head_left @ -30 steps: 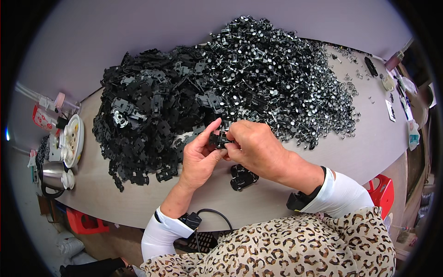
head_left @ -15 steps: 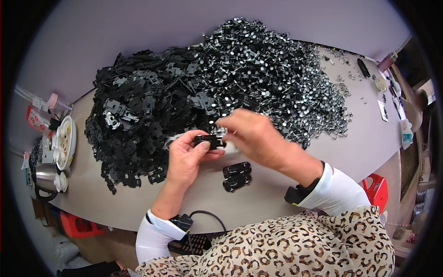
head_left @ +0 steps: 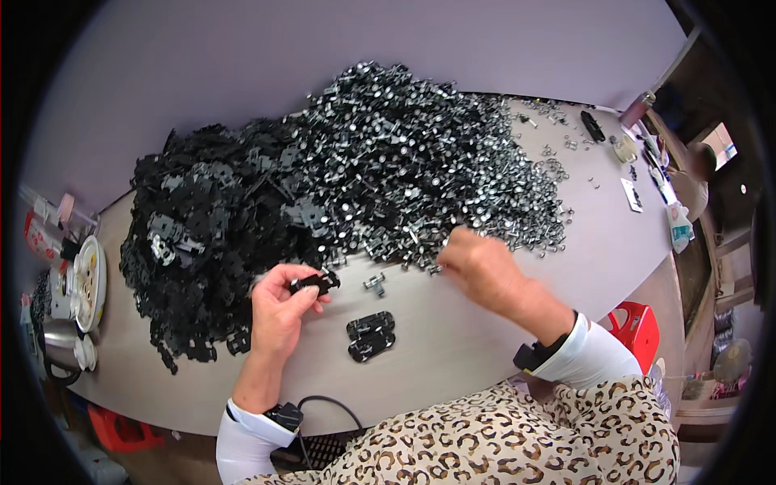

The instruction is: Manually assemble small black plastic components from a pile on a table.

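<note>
My left hand [head_left: 279,311] is closed around a black toy car chassis [head_left: 315,283], held between thumb and fingers just above the table. My right hand [head_left: 483,263] reaches to the near edge of a heap of wheel axles [head_left: 404,153] with silvery wheel ends. Its fingers are pinched together and slightly blurred; what they grip, if anything, is hidden. Between my hands lie a few loose wheel axles [head_left: 374,283]. Closer to me, two black chassis with wheels [head_left: 372,336] rest side by side on the table.
A big heap of flat black chassis [head_left: 210,218] adjoins the axles on the left. A round tray [head_left: 93,283] and a metal kettle [head_left: 61,343] stand at the far left. At the right are a bottle [head_left: 637,109], a small jar [head_left: 624,149] and a red stool [head_left: 634,335].
My right hand has left the chassis and moved right to the axle heap. My left hand still holds the chassis. Loose axles now show between my hands, and the whole view has shifted.
</note>
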`<move>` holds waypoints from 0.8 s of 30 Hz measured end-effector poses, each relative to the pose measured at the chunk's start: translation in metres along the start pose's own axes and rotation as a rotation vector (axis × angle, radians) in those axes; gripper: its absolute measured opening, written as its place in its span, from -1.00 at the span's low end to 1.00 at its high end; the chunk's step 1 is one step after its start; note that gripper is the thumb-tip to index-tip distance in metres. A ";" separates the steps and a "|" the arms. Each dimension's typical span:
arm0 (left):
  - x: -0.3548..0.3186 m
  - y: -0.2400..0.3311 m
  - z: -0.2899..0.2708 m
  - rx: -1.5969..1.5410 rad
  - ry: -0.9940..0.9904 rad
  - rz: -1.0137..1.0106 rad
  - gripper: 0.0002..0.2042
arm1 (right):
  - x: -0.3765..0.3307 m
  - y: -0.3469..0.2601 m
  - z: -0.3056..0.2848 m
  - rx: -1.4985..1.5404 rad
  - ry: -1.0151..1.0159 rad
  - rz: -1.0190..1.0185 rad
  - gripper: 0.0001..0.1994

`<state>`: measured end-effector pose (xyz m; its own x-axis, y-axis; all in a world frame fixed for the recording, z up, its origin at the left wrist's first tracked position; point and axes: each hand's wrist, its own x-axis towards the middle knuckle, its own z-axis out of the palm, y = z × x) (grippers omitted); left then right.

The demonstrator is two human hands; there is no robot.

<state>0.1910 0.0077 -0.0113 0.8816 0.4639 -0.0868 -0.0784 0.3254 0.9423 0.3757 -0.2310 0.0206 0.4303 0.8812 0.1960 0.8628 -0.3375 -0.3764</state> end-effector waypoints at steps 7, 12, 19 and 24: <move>-0.003 -0.002 0.004 0.030 -0.048 -0.030 -0.82 | -0.006 -0.007 0.024 -0.085 -0.004 0.048 -0.86; -0.002 -0.002 0.006 -0.048 -0.075 -0.049 -0.83 | -0.006 -0.010 0.017 -0.022 -0.002 0.077 -0.90; -0.002 -0.002 0.008 -0.132 -0.091 -0.100 -0.85 | 0.010 -0.023 0.024 0.403 0.135 -0.133 -0.90; -0.003 -0.004 0.007 -0.191 -0.085 -0.157 -0.88 | 0.038 -0.060 0.034 0.487 0.170 -0.324 -0.59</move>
<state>0.1923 -0.0010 -0.0121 0.9254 0.3266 -0.1923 -0.0166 0.5419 0.8403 0.3316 -0.1661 0.0197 0.2368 0.8349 0.4969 0.7534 0.1651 -0.6365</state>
